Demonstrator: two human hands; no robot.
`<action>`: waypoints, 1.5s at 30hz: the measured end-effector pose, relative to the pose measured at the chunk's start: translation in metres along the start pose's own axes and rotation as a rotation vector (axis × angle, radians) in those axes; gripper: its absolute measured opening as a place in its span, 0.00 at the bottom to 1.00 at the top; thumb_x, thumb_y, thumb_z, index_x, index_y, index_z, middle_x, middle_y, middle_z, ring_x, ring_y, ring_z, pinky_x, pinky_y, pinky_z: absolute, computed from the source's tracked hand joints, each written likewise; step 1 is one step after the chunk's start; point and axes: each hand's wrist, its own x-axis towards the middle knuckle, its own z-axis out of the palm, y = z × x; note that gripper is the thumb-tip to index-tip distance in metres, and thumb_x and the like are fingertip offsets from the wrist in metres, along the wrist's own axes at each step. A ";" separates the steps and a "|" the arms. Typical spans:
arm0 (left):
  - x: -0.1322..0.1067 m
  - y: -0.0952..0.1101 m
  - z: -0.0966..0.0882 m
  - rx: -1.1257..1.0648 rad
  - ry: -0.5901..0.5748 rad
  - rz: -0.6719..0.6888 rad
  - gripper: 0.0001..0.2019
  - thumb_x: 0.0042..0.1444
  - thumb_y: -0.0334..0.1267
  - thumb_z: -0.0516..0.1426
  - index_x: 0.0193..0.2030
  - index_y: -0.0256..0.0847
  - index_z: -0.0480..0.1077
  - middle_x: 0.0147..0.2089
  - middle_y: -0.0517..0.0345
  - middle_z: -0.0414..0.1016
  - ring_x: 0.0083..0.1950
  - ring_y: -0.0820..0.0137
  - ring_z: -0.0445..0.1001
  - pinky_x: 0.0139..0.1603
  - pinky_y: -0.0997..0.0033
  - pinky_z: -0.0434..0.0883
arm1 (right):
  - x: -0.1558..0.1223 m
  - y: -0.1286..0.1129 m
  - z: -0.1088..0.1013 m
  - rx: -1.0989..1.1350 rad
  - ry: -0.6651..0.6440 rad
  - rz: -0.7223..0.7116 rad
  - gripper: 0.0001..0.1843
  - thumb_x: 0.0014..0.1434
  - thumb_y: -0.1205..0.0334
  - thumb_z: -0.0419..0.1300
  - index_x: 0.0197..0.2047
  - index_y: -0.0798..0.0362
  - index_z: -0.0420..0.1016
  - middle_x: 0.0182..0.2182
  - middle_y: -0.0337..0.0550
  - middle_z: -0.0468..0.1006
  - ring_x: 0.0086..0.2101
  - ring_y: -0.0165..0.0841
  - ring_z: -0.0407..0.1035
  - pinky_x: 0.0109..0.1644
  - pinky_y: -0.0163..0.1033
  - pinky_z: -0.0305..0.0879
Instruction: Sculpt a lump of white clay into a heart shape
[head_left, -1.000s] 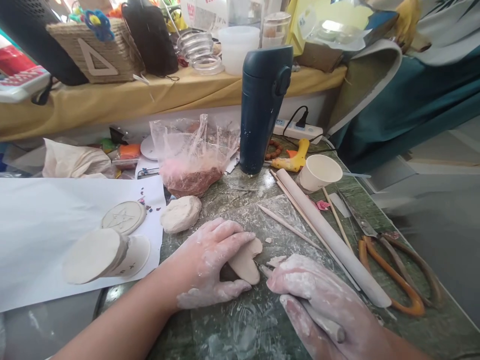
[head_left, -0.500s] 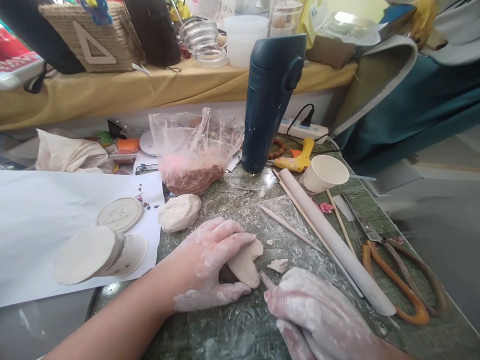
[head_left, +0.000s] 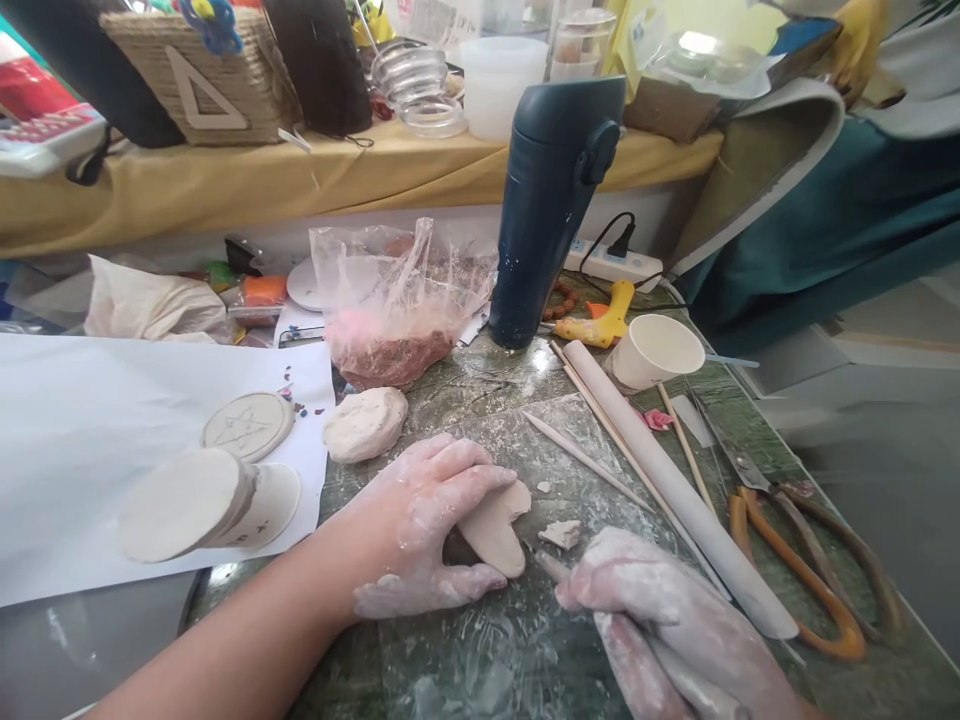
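My left hand [head_left: 424, 525], coated in white clay, is curled over a flat heart-shaped clay slab [head_left: 496, 528] on the green work surface [head_left: 487, 640], thumb below and fingers on top. My right hand [head_left: 660, 610] is wrapped around a thin clay-smeared tool [head_left: 553, 567] whose tip points at the slab's lower right edge. A small clay scrap [head_left: 561, 534] lies just right of the slab. A lump of white clay [head_left: 365, 423] rests behind my left hand.
Round clay discs [head_left: 195, 500] and a star-marked disc [head_left: 249, 424] lie on white paper at left. A white roller [head_left: 675, 490], wooden sticks [head_left: 581, 455], orange-handled scissors [head_left: 795, 550], paper cup [head_left: 654, 351], glue gun [head_left: 596, 325], dark flask [head_left: 551, 210] and plastic bag [head_left: 397, 310] stand around.
My right hand has drawn back toward the lower right with the tool, its tip staying by the slab's edge. The left hand and slab have held still.
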 end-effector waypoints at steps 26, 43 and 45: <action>-0.003 -0.003 0.001 -0.006 -0.031 -0.037 0.33 0.56 0.53 0.67 0.64 0.43 0.67 0.55 0.47 0.73 0.51 0.56 0.72 0.52 0.54 0.70 | 0.007 0.015 -0.006 0.292 0.136 0.650 0.08 0.66 0.53 0.64 0.41 0.48 0.78 0.32 0.42 0.81 0.26 0.32 0.75 0.28 0.32 0.74; -0.001 -0.007 0.002 -0.020 -0.029 -0.018 0.34 0.54 0.55 0.67 0.65 0.45 0.67 0.55 0.48 0.73 0.51 0.56 0.73 0.53 0.55 0.70 | 0.021 0.034 -0.006 0.804 0.250 0.830 0.14 0.58 0.52 0.73 0.36 0.54 0.80 0.40 0.45 0.79 0.30 0.33 0.79 0.36 0.41 0.84; -0.001 -0.006 0.002 -0.019 -0.026 -0.016 0.34 0.54 0.51 0.68 0.65 0.45 0.67 0.55 0.49 0.73 0.51 0.56 0.73 0.53 0.55 0.70 | 0.021 0.034 -0.009 0.800 0.280 0.793 0.12 0.60 0.52 0.71 0.37 0.53 0.81 0.40 0.45 0.80 0.30 0.33 0.79 0.34 0.40 0.83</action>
